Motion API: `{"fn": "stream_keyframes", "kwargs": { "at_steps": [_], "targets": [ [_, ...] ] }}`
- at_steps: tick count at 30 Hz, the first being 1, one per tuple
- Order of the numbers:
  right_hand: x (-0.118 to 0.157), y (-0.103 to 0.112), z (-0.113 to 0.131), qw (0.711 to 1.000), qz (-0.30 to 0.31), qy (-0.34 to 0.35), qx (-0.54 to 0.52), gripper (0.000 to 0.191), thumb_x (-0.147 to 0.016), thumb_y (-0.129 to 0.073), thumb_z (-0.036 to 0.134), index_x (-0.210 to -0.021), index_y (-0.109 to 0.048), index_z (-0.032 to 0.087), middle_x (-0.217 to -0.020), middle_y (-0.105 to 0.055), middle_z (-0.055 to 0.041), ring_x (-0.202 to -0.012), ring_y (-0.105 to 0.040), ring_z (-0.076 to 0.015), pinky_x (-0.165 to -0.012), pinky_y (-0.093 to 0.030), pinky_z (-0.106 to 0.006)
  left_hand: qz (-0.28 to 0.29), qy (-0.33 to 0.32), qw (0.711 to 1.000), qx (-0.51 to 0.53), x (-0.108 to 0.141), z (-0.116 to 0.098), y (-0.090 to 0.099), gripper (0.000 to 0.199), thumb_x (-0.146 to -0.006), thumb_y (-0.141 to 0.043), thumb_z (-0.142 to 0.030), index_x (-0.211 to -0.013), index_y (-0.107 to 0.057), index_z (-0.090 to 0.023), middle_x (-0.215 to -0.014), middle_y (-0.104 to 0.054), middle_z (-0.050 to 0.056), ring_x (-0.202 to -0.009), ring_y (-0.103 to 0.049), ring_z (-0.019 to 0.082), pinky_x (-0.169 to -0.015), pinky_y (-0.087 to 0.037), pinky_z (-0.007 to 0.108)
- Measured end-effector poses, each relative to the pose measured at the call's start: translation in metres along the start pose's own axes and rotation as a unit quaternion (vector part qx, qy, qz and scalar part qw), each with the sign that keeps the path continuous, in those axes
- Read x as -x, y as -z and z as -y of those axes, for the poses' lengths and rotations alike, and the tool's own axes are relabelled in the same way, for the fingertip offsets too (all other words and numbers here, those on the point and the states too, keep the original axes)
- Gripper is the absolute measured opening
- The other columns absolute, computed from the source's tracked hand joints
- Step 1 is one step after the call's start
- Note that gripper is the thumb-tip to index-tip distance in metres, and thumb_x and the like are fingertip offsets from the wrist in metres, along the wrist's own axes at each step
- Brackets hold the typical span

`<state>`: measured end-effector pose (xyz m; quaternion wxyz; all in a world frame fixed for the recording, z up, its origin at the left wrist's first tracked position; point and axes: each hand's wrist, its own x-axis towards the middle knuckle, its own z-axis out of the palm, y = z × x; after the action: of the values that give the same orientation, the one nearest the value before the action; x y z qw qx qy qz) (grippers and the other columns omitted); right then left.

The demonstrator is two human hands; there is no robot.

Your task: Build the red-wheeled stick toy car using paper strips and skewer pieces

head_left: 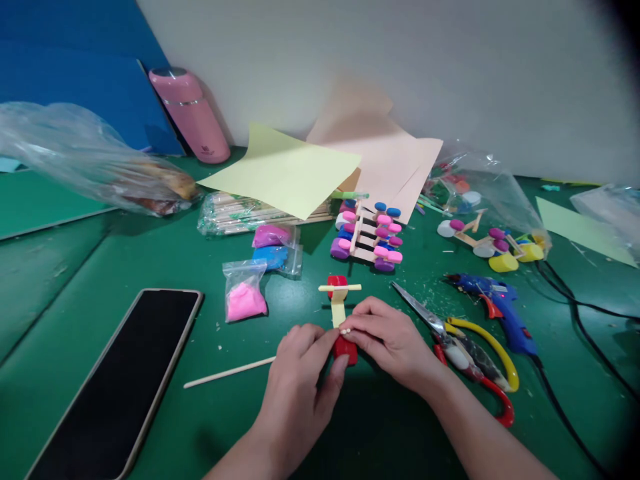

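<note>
A small model with red end pieces (pixel 347 351), a pale yellow strip (pixel 339 311) and a yellow stick (pixel 340 288) across its far end stands on the green table. My left hand (pixel 305 373) is at its near end, the fingertips touching around the strip and red piece. Pinched in my right hand (pixel 387 337) are small pale stick pieces (pixel 345 331), held just over the near red piece. A thin wooden stick (pixel 229 373) lies left of my left hand, one end hidden behind it.
A phone (pixel 120 387) and clay bags (pixel 245 300) lie left. Scissors (pixel 455 347) and a blue glue gun (pixel 500 310) with its cord are right. Colourful stick models (pixel 367 233), paper sheets (pixel 290 170), a plastic bag (pixel 95 160) and a pink bottle (pixel 195 117) are farther back.
</note>
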<state>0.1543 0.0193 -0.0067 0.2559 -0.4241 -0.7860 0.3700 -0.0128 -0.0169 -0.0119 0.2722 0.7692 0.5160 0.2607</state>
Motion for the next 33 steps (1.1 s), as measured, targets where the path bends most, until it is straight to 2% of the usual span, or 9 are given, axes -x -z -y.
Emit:
{"fn": "stream_keyframes", "kwargs": {
  "at_steps": [21,33],
  "targets": [
    [0.0011,-0.0005,-0.0001,1.000,-0.015,-0.003,0.003,0.019,-0.086,-0.047,0.023,-0.092,-0.065,0.022,-0.083,-0.055,-0.0018,-0.076,-0.057,-0.0124,-0.068,-0.046,-0.023,-0.011,-0.009,1.000,0.007,0.0000,-0.0002,-0.0005,0.022,-0.081,-0.046,-0.017,-0.101,-0.055,-0.018,-0.080,-0.056,0.006,-0.073,-0.050,0.019,-0.063,-0.044,0.031],
    [0.0012,-0.0012,-0.0010,1.000,-0.016,-0.002,0.004,0.019,-0.086,-0.047,0.023,-0.093,-0.064,0.023,-0.082,-0.055,-0.0016,-0.076,-0.056,-0.0123,-0.067,-0.046,-0.024,0.001,-0.004,1.000,0.003,-0.0007,0.0004,-0.0004,0.021,-0.081,-0.046,-0.018,-0.100,-0.055,-0.018,-0.079,-0.056,0.006,-0.073,-0.049,0.018,-0.062,-0.043,0.031]
  ]
}}
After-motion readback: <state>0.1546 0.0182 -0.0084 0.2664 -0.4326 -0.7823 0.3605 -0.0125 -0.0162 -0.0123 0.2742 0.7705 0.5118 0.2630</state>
